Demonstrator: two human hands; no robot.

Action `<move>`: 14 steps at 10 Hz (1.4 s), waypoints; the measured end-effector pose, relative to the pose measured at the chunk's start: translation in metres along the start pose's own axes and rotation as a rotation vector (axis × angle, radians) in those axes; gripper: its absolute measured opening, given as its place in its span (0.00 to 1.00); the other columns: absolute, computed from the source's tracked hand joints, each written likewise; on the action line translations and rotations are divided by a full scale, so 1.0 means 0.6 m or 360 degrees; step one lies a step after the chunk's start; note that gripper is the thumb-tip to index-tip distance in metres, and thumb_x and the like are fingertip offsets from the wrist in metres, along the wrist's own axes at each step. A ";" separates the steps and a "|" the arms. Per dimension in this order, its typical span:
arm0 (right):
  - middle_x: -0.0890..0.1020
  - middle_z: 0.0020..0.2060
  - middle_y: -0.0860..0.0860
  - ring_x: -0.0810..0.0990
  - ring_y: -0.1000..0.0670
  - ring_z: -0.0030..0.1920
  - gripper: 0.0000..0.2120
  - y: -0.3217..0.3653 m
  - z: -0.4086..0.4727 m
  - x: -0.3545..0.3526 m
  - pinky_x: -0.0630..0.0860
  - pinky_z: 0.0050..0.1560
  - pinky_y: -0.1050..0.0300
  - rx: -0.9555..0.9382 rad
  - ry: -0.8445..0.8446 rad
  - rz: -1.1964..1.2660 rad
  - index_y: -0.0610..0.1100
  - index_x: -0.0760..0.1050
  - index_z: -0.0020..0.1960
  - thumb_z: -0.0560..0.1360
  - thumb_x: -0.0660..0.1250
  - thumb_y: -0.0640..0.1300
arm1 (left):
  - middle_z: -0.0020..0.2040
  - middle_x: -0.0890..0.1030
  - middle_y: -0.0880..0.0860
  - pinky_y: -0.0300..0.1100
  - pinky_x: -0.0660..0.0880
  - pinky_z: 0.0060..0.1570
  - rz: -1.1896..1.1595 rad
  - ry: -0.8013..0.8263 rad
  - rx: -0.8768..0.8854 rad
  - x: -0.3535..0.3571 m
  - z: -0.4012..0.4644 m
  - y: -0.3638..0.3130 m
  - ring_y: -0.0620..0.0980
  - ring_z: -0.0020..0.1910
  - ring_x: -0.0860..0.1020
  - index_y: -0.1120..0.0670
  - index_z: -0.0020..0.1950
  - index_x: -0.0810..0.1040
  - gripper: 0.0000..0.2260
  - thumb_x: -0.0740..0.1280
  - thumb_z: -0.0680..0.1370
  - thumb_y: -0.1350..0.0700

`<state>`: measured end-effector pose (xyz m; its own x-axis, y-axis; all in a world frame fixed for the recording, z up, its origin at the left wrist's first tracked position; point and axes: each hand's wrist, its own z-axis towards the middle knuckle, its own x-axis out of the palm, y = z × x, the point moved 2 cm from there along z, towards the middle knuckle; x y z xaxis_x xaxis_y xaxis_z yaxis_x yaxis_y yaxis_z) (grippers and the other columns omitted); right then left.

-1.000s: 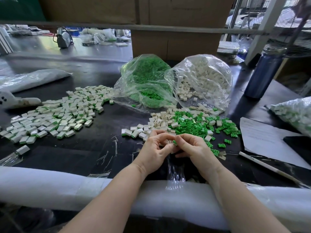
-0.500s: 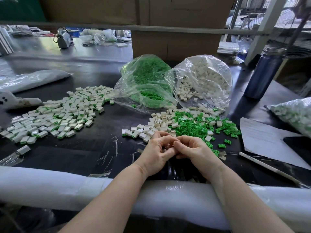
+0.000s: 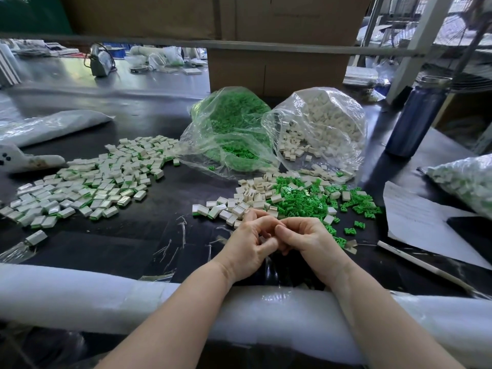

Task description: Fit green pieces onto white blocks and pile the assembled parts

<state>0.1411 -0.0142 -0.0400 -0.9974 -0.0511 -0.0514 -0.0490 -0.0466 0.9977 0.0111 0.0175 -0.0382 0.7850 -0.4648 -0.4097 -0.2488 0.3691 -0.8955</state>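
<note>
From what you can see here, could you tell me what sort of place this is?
Probably a small factory assembly bench: bulk bags of green pieces and white blocks, a pile of assembled parts, cardboard cartons behind.

a dark glossy worktable (image 3: 149, 243) with a white foam-padded near edge (image 3: 80, 294) reaches far to big brown cardboard boxes (image 3: 277, 70), a grey metal rail (image 3: 266, 47) crosses above, and daylight comes from the far right behind a white post (image 3: 415, 46).

Dark tabletop (image 3: 149, 243) carries a pile of assembled parts (image 3: 87, 187) at left, loose white blocks (image 3: 247, 198) w/ green pieces (image 3: 303, 201) mid, 2 clear bags behind, paper (image 3: 420, 222) right, blue bottle (image 3: 418, 118) far right.
</note>
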 end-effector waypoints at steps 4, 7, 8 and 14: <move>0.77 0.28 0.50 0.73 0.56 0.29 0.09 0.003 -0.001 0.002 0.71 0.32 0.66 0.0034 -0.0007 0.0043 0.39 0.80 0.40 0.76 0.63 0.35 | 0.53 0.69 0.52 0.29 0.70 0.51 0.0004 -0.0004 0.0017 0.001 0.001 0.002 0.47 0.50 0.73 0.51 0.46 0.77 0.10 0.65 0.75 0.67; 0.78 0.28 0.49 0.73 0.56 0.29 0.09 0.005 -0.002 0.003 0.71 0.31 0.66 0.0044 -0.0007 0.0067 0.39 0.80 0.40 0.76 0.63 0.35 | 0.53 0.69 0.51 0.32 0.71 0.53 0.0027 0.0014 0.0006 0.002 0.002 0.005 0.51 0.53 0.74 0.52 0.47 0.78 0.09 0.65 0.75 0.66; 0.79 0.30 0.49 0.75 0.55 0.31 0.08 0.004 -0.002 0.004 0.73 0.33 0.66 0.0026 0.0004 0.0093 0.40 0.81 0.42 0.76 0.63 0.36 | 0.53 0.69 0.51 0.30 0.70 0.52 0.0006 -0.0004 0.0006 0.001 0.002 0.004 0.52 0.52 0.74 0.51 0.46 0.77 0.10 0.64 0.75 0.66; 0.78 0.29 0.48 0.73 0.56 0.28 0.09 0.004 -0.002 0.003 0.71 0.31 0.67 0.0048 -0.0005 0.0084 0.39 0.81 0.40 0.76 0.63 0.35 | 0.50 0.69 0.49 0.26 0.68 0.50 0.0035 0.0006 0.0054 0.001 0.001 0.001 0.44 0.48 0.72 0.54 0.47 0.78 0.08 0.65 0.74 0.66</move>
<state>0.1391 -0.0155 -0.0376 -0.9988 -0.0496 0.0016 0.0023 -0.0135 0.9999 0.0116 0.0178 -0.0390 0.7772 -0.4592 -0.4302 -0.2469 0.4064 -0.8797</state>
